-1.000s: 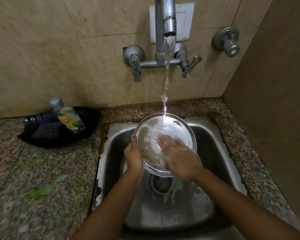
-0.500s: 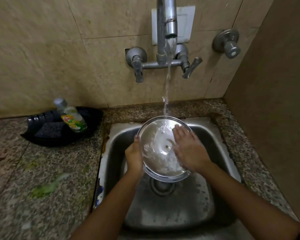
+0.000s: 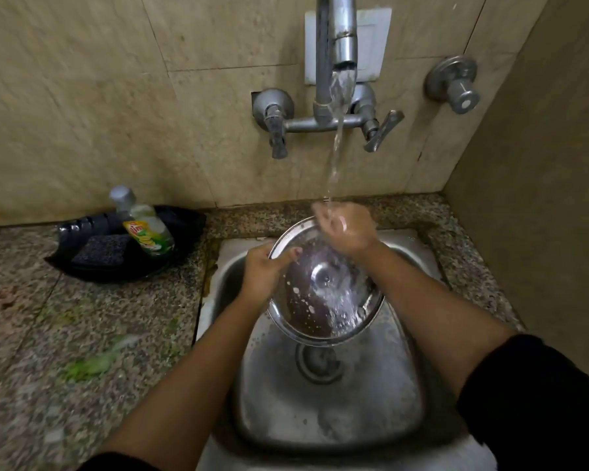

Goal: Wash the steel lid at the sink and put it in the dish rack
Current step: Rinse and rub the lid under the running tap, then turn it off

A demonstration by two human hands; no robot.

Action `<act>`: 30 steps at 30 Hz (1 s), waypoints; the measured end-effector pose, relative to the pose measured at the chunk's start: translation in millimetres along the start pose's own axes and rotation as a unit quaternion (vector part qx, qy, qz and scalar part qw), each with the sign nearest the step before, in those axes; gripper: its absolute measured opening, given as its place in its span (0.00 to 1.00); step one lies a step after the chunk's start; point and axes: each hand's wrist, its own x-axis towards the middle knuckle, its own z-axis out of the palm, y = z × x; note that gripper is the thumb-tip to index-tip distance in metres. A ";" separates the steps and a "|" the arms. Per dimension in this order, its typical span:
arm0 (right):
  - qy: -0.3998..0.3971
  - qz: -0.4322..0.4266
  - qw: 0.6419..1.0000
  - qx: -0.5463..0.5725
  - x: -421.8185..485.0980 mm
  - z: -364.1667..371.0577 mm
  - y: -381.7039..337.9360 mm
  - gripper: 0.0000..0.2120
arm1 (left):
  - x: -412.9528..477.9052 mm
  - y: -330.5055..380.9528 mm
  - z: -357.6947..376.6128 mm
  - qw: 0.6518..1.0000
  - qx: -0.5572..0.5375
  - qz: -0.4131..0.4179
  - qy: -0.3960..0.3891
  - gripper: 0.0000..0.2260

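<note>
A round steel lid [image 3: 323, 290] is held tilted over the steel sink [image 3: 398, 379], its inner face toward me, with water and suds running down it. My left hand [image 3: 264, 270] grips its left rim, thumb on the inner face. My right hand [image 3: 346, 227] rests on the lid's far upper rim, directly under the stream from the tap [image 3: 340, 39]. Whether the right hand grips the rim or only rubs it I cannot tell. No dish rack is in view.
A black tray [image 3: 181, 229] on the granite counter at left holds a dish-soap bottle [image 3: 145, 229] and a dark scrub pad [image 3: 101, 249]. A green scrap [image 3: 92, 362] lies on the counter. Two tap handles and a separate valve [image 3: 454, 85] sit on the tiled wall. A wall closes the right side.
My right hand has slid from the lid's inner face up to its far rim under the water. The lid has tilted so that its lower edge is lower in the sink.
</note>
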 end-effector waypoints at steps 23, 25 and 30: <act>-0.195 -0.116 0.973 -0.039 8.7 -23.6 -19.3 0.24 | 13.3 13.4 2.5 0.983 0.053 0.011 -0.177 0.12; -0.174 -0.049 0.983 0.006 11.9 -24.5 -3.5 0.27 | 15.1 12.8 2.4 0.990 0.034 -0.002 -0.138 0.11; -0.124 0.026 0.990 0.065 8.2 -32.9 6.4 0.30 | 18.1 8.9 -5.3 0.986 -0.007 -0.068 -0.152 0.16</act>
